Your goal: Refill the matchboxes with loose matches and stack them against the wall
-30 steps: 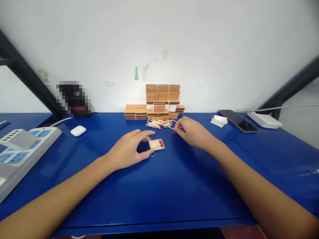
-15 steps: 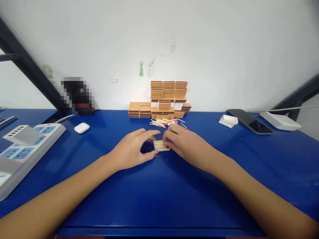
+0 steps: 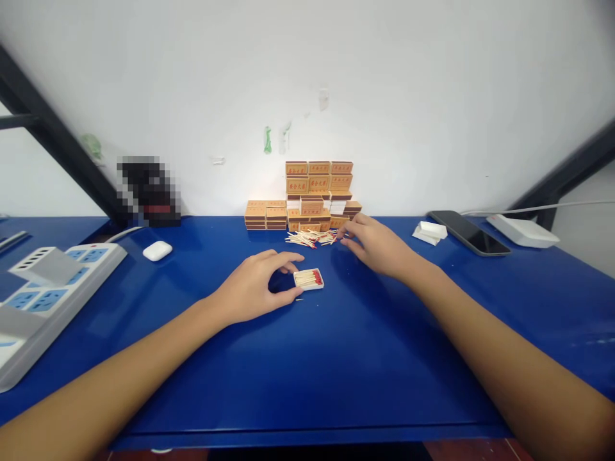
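Note:
A small white matchbox tray (image 3: 309, 287) filled with red-tipped matches (image 3: 307, 278) lies on the blue table. My left hand (image 3: 259, 283) holds its left end, thumb at the near corner and fingertips at the far side. My right hand (image 3: 377, 245) is farther back, its thumb and forefinger slightly apart at the right edge of a pile of loose matches (image 3: 302, 238). No match can be made out in its fingers. Behind the pile, orange-brown matchboxes (image 3: 319, 182) are stacked against the wall.
A low stack of matchboxes (image 3: 265, 214) adjoins the tall one. To the left are a white earphone case (image 3: 157, 250) and a power strip (image 3: 108, 259). Small white box parts (image 3: 430, 232), a phone (image 3: 468, 232) and a white device (image 3: 523, 231) lie at right. A splinter lies near my left thumb.
My right hand has moved from the tray back and right to the loose matches, uncovering the red heads in the tray. My left hand stays at the tray. The view has shifted slightly.

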Motion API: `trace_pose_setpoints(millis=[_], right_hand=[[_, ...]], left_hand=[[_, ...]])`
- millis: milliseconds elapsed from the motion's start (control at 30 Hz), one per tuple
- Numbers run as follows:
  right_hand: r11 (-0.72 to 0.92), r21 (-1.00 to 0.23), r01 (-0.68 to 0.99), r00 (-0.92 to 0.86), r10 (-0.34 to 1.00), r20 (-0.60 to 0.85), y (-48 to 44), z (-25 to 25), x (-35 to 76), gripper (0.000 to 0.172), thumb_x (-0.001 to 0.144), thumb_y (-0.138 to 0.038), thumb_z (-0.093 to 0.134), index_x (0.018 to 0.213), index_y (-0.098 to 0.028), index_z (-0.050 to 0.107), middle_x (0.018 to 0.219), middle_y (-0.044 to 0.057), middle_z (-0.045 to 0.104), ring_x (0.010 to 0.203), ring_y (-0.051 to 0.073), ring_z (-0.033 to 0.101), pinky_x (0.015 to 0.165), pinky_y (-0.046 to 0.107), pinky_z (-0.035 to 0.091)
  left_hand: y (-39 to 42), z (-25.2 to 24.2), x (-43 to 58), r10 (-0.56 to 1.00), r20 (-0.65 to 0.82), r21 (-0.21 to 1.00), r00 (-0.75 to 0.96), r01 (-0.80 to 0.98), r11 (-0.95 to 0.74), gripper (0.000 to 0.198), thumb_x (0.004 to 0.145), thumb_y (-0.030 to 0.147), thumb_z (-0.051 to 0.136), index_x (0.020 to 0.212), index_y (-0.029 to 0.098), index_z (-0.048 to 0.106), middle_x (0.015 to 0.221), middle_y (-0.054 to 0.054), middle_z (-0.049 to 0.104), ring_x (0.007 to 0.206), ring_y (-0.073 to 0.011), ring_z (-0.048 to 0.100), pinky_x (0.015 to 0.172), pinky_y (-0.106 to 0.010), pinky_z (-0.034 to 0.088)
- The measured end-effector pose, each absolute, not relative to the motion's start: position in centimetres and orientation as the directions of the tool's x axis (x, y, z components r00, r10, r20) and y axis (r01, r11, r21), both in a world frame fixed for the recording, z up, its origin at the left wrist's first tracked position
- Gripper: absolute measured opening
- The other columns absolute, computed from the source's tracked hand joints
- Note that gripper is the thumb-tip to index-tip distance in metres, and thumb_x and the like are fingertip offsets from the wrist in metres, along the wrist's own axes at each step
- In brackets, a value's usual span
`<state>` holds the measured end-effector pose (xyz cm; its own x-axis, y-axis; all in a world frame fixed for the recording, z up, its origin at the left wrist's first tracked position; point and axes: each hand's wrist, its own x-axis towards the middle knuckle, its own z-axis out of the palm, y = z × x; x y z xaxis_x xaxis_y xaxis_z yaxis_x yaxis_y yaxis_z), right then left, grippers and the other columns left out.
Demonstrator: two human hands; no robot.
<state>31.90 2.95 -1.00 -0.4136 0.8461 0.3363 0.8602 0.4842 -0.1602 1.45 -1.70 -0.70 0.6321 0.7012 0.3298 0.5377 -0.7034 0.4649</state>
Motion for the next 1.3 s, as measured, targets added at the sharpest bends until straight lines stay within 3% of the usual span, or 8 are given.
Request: trace_pose_setpoints(millis=[133,400,533,633,767,1033,1300], right_hand=[[0.53,-0.177,0.83,-0.463,0.83,0.312,4.1,-1.7,31.5,0.02,0.099,-0.019,0.053,0.114,-0.019,0.066,0.111,0.013,0.058,0.1,0.026,0.059,0.093,0.04,0.048],[0.5,-0.148,0.853,-0.461,0.856,0.232,4.6,-1.3,30.9,0.014,0.101,-0.019,0.047,0.097,-0.016,0.061,0.107,0.015,0.059,0.101,0.029,0.056,0.09,0.041,0.047],[0.505,-0.121,0.854,-0.457,0.842,0.286,3.5,-0.5,30.8,0.015,0.102,-0.018,0.045,0.098,-0.017,0.059,0.107,0.015,0.058,0.103,0.03,0.055,0.092,0.043,0.047],[0.557,-0.203,0.805,-0.475,0.812,0.34,1.8,0.5,30.1,0.012,0.103,-0.021,0.047,0.098,-0.019,0.057,0.109,0.013,0.058,0.104,0.028,0.056,0.094,0.043,0.047],[0.629,-0.362,0.688,-0.549,0.777,0.308,-0.9,1.4,27.9,0.012,0.104,-0.024,0.049,0.098,-0.021,0.058,0.108,0.01,0.059,0.102,0.025,0.056,0.092,0.04,0.048],[0.721,-0.227,0.655,-0.656,0.691,0.302,-3.0,0.8,25.0,0.014,0.104,-0.021,0.05,0.095,-0.02,0.06,0.104,0.011,0.059,0.103,0.026,0.055,0.094,0.043,0.048],[0.717,-0.287,0.635,-0.609,0.694,0.385,-2.5,1.3,26.2,0.019,0.104,-0.017,0.048,0.094,-0.02,0.064,0.1,0.01,0.06,0.098,0.024,0.055,0.089,0.04,0.048]], left_hand=[[-1.9,-0.5,1.5,0.687,0.329,0.443,0.648,0.536,-0.719,0.052,0.09,0.032,0.074,0.14,0.027,0.06,0.112,-0.004,0.077,0.107,-0.0236,0.07,0.099,-0.044,0.057],[-2.0,-0.5,1.5,0.673,0.329,0.42,0.662,0.535,-0.733,0.054,0.091,0.033,0.074,0.142,0.028,0.058,0.114,-0.004,0.076,0.107,-0.0239,0.07,0.097,-0.043,0.057],[-2.0,-0.4,1.5,0.678,0.34,0.42,0.652,0.54,-0.729,0.053,0.091,0.033,0.073,0.142,0.027,0.058,0.113,-0.003,0.077,0.104,-0.0234,0.07,0.095,-0.042,0.058],[-2.0,-0.5,1.5,0.679,0.342,0.42,0.65,0.54,-0.729,0.055,0.091,0.032,0.073,0.143,0.027,0.057,0.113,-0.003,0.077,0.104,-0.0232,0.07,0.096,-0.042,0.057],[-2.0,-0.5,1.6,0.672,0.347,0.42,0.654,0.533,-0.735,0.056,0.09,0.032,0.075,0.143,0.027,0.056,0.113,-0.004,0.076,0.107,-0.0239,0.07,0.097,-0.043,0.057],[-2.2,-0.3,1.9,0.656,0.371,0.406,0.658,0.52,-0.752,0.047,0.09,0.029,0.074,0.135,0.025,0.059,0.111,-0.004,0.076,0.103,-0.0239,0.071,0.093,-0.041,0.058],[-2.1,-0.5,1.7,0.672,0.367,0.399,0.644,0.543,-0.739,0.054,0.089,0.03,0.076,0.14,0.025,0.057,0.113,-0.003,0.076,0.104,-0.0237,0.071,0.095,-0.041,0.058]])
